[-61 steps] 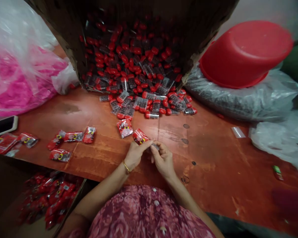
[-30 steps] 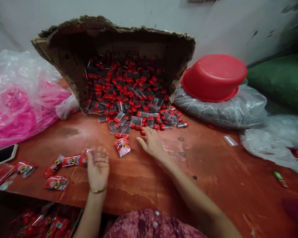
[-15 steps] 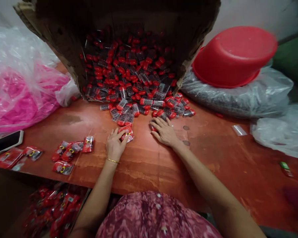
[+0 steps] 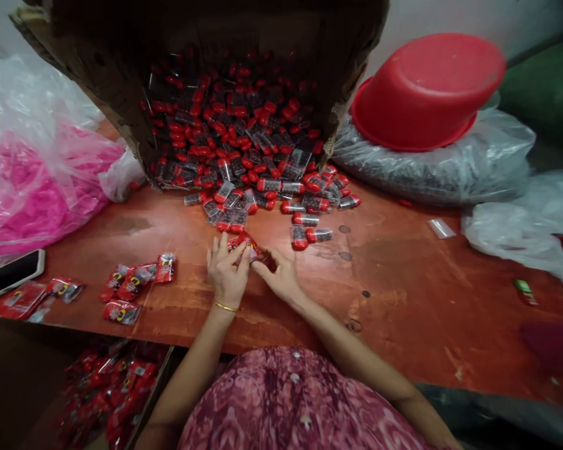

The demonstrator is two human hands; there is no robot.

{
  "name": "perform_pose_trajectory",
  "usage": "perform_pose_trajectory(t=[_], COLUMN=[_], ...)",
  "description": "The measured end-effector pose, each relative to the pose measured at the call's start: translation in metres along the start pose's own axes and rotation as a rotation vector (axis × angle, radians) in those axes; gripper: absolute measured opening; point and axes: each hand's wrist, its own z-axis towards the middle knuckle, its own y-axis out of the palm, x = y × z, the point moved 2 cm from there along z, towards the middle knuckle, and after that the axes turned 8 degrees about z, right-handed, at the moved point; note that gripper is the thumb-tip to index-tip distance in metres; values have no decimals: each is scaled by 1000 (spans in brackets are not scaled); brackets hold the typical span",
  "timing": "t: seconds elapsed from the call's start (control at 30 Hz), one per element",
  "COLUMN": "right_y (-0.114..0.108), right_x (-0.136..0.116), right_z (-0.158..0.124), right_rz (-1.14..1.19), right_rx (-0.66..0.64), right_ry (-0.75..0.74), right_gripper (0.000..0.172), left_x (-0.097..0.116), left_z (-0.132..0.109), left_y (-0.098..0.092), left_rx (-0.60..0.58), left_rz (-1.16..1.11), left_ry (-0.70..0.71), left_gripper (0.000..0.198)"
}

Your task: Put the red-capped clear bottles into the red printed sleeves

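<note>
My left hand [image 4: 229, 270] pinches a small red printed plastic packet [image 4: 248, 240] above the table. Close on its right side, my right hand [image 4: 280, 274] is closed with thumb and fingers together at the packet's edge. Something small and dark red shows between those fingertips, mostly hidden. Just beyond my hands lie loose clear tubes with red caps and dark contents, among them one upright-looking tube [image 4: 299, 237] and one lying sideways [image 4: 319, 235]. Many more spill from a tipped cardboard box [image 4: 117, 106].
Several filled red packets [image 4: 122, 311] lie left, near a phone [image 4: 12, 275]. Below the table edge, an open box holds more packets [image 4: 117, 387]. A pink-filled bag [image 4: 42, 187] stands left. At right, a red tub [image 4: 426, 94] rests upside down on a grey plastic sack [image 4: 431, 169].
My right hand has moved left from the loose tubes to the packet in my left hand, uncovering tubes where it was. My left hand has shifted slightly right with the packet.
</note>
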Motion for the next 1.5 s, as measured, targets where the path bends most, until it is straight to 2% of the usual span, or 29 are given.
perform_pose_trajectory(t=[0.07, 0.13, 0.2, 0.3, 0.37, 0.43, 0.5, 0.6, 0.63, 0.7, 0.77, 0.83, 0.9, 1.0, 1.13, 1.27, 1.4, 1.5], right_y=[8, 6, -3, -16, -19, -20, -25, -46, -57, -80, -97, -104, -103, -98, -97, -97, -86, -81], right_x=[1, 1, 1, 1, 0, -1, -3, -8, -9, -6, 0, 7, 11, 14, 18, 17, 10, -2], right_z=[3, 6, 7, 1, -5, -8, -6, 13, 23, 46, 63, 70, 65, 49, 27, 0, -34, -50], right_rz=[213, 297, 249, 77, -18, -80, -139, -345, -462, -749, -951, -1038, -1052, -1044, -981, -668, -249, -158], right_rx=[14, 56, 99, 126, 105, 44, -56, -231, -254, -298, -415, -558, -633, -574, -392, -231, -163, -137], right_ry=[110, 149, 142, 84, 39, 0, -56, -216, -271, -310, -314, -357, -411, -436, -329, -151, -33, -55], right_gripper=[35, 33, 34, 37, 37, 36, 35, 31, 29, 31, 37, 40, 40, 35, 27, 17, 31, 36], left_x=[9, 13, 14, 16, 19, 21, 22, 22, 21, 20, 19, 18, 16, 15, 17, 17, 16, 18], left_z=[-4, -9, -13, -20, -22, -21, -18, -12, -10, -6, -4, -2, -1, -2, -4, -5, -6, -8], left_y=[0, 2, 6, 13, 15, 15, 14, 11, 10, 9, 9, 9, 10, 11, 12, 12, 16, 19], left_rx=[-28, -61, -132, -385, -516, -519, -466, -380, -367, -377, -414, -451, -468, -465, -431, -375, -379, -441], left_rz=[-150, -326, -514, -722, -788, -812, -799, -776, -781, -813, -863, -913, -944, -956, -953, -956, -942, -937], left_ry=[-24, -118, -288, -554, -652, -690, -694, -701, -710, -741, -796, -849, -883, -912, -907, -892, -923, -945], left_gripper=[18, 26, 35, 40, 41, 41, 41, 39, 39, 36, 32, 27, 22, 19, 22, 25, 27, 27])
